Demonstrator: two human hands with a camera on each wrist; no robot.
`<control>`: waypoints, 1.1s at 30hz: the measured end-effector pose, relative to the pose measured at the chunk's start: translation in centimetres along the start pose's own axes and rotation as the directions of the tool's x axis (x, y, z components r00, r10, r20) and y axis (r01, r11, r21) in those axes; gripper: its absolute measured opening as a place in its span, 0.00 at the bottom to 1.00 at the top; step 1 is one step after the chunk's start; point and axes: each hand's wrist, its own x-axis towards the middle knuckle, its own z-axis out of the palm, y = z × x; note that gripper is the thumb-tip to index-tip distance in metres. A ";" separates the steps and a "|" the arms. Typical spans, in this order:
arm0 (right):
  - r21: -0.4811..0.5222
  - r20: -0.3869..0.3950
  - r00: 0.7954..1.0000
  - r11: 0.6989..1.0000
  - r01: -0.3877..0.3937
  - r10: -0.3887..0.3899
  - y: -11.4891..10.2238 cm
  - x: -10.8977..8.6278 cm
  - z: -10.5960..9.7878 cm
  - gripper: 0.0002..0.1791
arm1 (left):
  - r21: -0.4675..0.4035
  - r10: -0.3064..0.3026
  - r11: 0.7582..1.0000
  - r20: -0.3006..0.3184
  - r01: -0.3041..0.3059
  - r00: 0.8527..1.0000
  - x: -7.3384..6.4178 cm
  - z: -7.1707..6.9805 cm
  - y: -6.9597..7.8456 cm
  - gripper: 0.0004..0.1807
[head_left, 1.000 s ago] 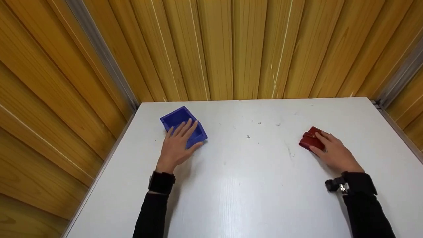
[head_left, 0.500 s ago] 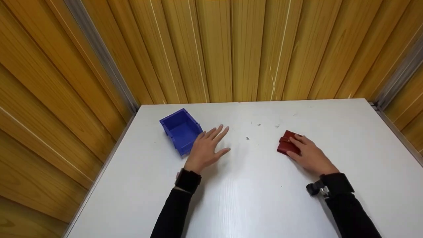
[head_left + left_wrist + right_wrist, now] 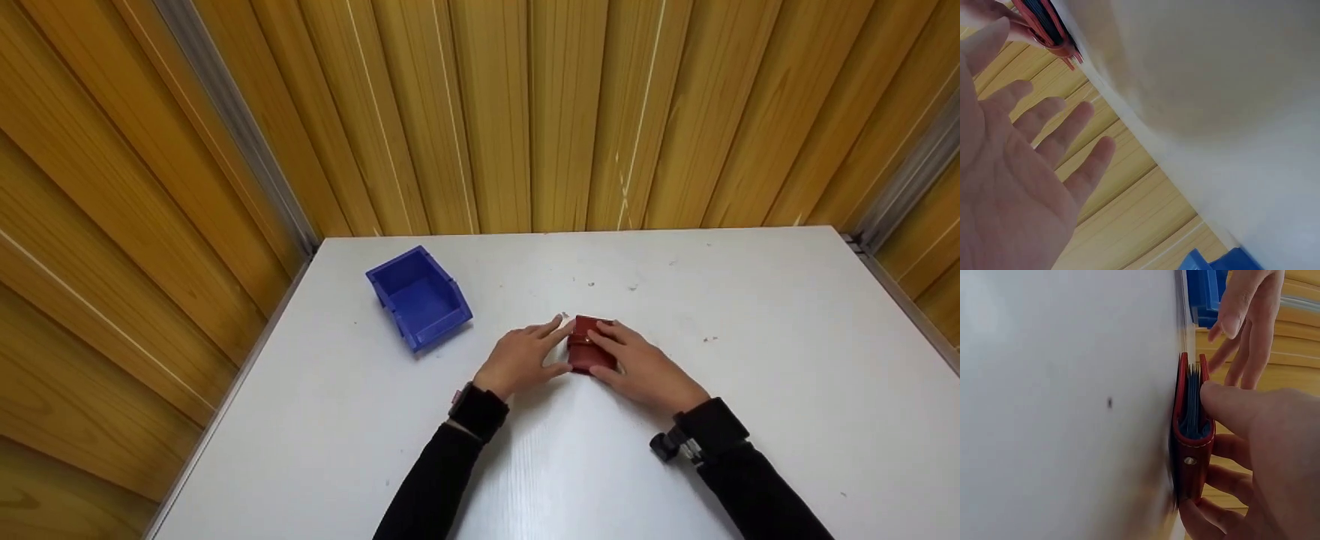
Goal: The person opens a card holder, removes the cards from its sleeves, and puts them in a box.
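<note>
A small red card wallet (image 3: 587,358) with a strap and snap stands on the white table (image 3: 337,420) near its middle. My right hand (image 3: 646,373) holds it from the right, thumb on the upper cover and fingers around its spine side. In the right wrist view, clear card sleeves (image 3: 1193,396) show between the covers of the wallet (image 3: 1190,464). My left hand (image 3: 517,362) is at the wallet's left edge, fingertips close to it. Its fingers are spread and hold nothing in the left wrist view.
A blue plastic bin (image 3: 421,300) sits at the back left of the table, its inside bare. Wood-patterned panels (image 3: 491,112) close off the back and sides, with metal posts (image 3: 247,127) in the corners.
My right hand has brought the card wallet leftward to the middle of the table. My left hand has left the blue bin and moved right to the wallet.
</note>
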 end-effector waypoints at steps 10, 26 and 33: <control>-0.006 0.021 0.991 0.992 0.129 -0.129 -2.4 1.4 1.1 0.36 | -0.060 -0.006 0.998 0.090 0.012 0.996 -0.1 0.0 -0.2 0.40; -0.002 0.009 0.989 0.989 0.150 -0.150 -2.4 1.9 1.1 0.36 | -0.131 -0.023 0.991 0.090 0.034 0.996 -0.3 0.0 -0.8 0.40; 0.058 0.078 0.994 0.996 0.073 -0.078 -1.2 1.9 0.3 0.39 | -0.097 -0.038 0.994 0.100 0.047 0.994 -0.2 -0.1 -0.8 0.40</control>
